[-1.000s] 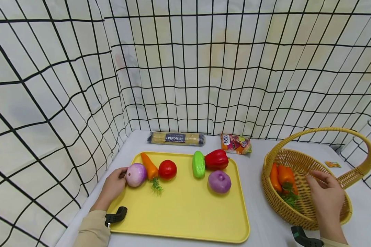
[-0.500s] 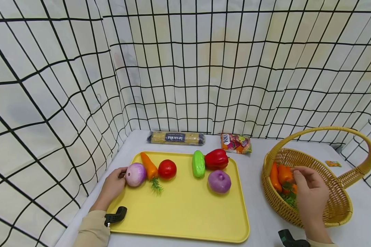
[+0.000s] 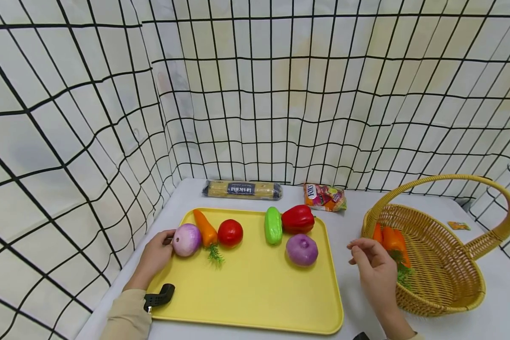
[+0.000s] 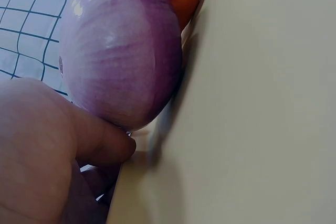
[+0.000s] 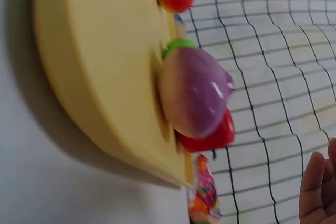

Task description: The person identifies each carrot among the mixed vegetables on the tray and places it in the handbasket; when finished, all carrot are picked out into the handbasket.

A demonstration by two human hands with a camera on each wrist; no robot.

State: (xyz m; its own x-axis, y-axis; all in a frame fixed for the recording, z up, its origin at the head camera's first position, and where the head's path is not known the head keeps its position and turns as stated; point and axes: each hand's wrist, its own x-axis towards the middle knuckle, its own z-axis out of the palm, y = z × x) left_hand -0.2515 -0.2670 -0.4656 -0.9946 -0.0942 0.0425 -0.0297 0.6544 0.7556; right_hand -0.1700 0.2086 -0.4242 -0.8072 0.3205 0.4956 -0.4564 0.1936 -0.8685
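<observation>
My left hand (image 3: 155,257) pinches the left rim of the yellow tray (image 3: 246,288), its thumb over the edge and fingers outside. Close to the thumb lies a pale purple onion (image 4: 121,51), beside an orange carrot (image 3: 206,229) with green fronds and a red tomato (image 3: 230,233). On the tray's right side are a green cucumber (image 3: 273,225), a red bell pepper (image 3: 298,219) and a purple onion (image 3: 301,250). Between the tray and the wicker basket (image 3: 442,297) my right hand (image 3: 374,274) hovers with loosely bent fingers, holding nothing.
Orange carrots (image 3: 393,240) lie inside the basket, whose tall handle (image 3: 446,178) arches above it. Behind the tray lie a pasta packet (image 3: 242,190) and a sweets bag (image 3: 325,197). A small packet (image 3: 458,225) sits right of the basket. Black-lined cloth walls (image 3: 272,94) surround the table.
My right hand has moved left, from over the basket to the gap between basket and tray. The left hand and the tray's vegetables have stayed in place.
</observation>
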